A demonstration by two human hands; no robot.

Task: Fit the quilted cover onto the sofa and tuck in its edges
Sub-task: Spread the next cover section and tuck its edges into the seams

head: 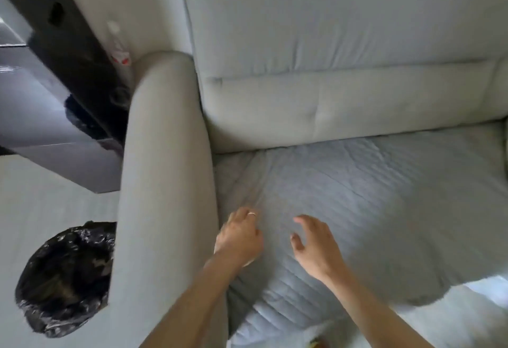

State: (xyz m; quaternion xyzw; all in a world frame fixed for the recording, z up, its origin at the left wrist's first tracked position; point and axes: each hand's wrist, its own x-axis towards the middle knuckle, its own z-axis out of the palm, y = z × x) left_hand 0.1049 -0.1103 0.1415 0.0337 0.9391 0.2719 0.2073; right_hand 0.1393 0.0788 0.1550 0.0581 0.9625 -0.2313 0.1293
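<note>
Light blue-grey quilted cover [371,210] lies over seat of pale beige fabric sofa [275,108], w/ front edge hanging off. Left hand [238,237], ring on one finger, is curled w/ fingers bunched on cover next to the armrest [165,182]; can't tell if pinching fabric. Right hand [316,248] just beside it, fingers spread & bent, over cover.
</note>
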